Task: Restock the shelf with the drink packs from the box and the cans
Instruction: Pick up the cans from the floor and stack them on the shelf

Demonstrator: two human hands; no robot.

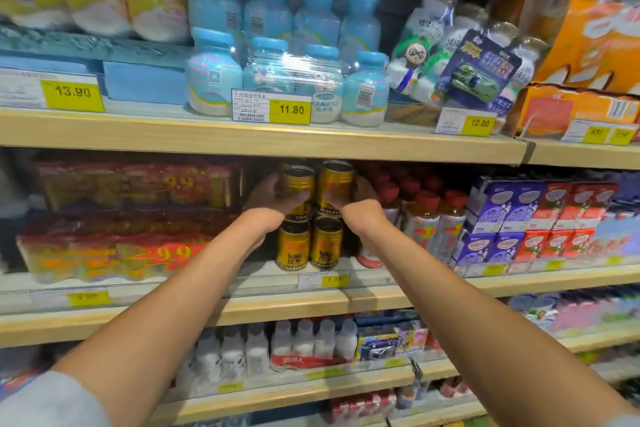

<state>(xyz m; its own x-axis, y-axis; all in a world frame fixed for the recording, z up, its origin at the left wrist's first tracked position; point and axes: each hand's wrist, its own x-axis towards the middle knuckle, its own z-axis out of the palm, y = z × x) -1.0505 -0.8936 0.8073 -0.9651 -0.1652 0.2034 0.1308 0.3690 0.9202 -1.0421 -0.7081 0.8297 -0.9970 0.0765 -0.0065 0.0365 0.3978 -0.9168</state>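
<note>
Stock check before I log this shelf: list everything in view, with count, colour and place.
Left top can: one, gold, middle shelf, stacked on the bottom cans.
Right top can: one, gold, beside it.
Bottom cans: two, gold, middle shelf front.
Blue-capped bottles: several packs, blue, top shelf centre.
Red packs: stacked, red, middle shelf left.
Red-capped bottles: several, right of the cans.
Cartons: many, purple and red, middle shelf right.
Price tags: several, yellow, shelf edges.
Left hand: grips left top can.
Right hand: grips right top can.
</note>
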